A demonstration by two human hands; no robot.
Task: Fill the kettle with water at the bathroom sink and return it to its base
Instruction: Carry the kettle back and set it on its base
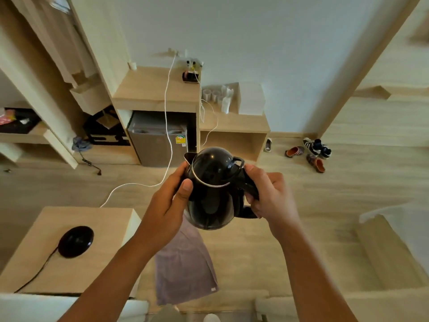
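I hold a black kettle in the air in front of me, lid closed, spout pointing away to the left. My left hand cups its left side with the thumb near the lid's rim. My right hand grips the handle on the right. The kettle's round black base lies on a low wooden table at the lower left, with a black cord running off toward me. No sink is in view.
A grey towel lies on the wooden floor below the kettle. A white cable trails from the wall across the floor. A small fridge stands under a wooden counter ahead. Shoes lie by the right wall.
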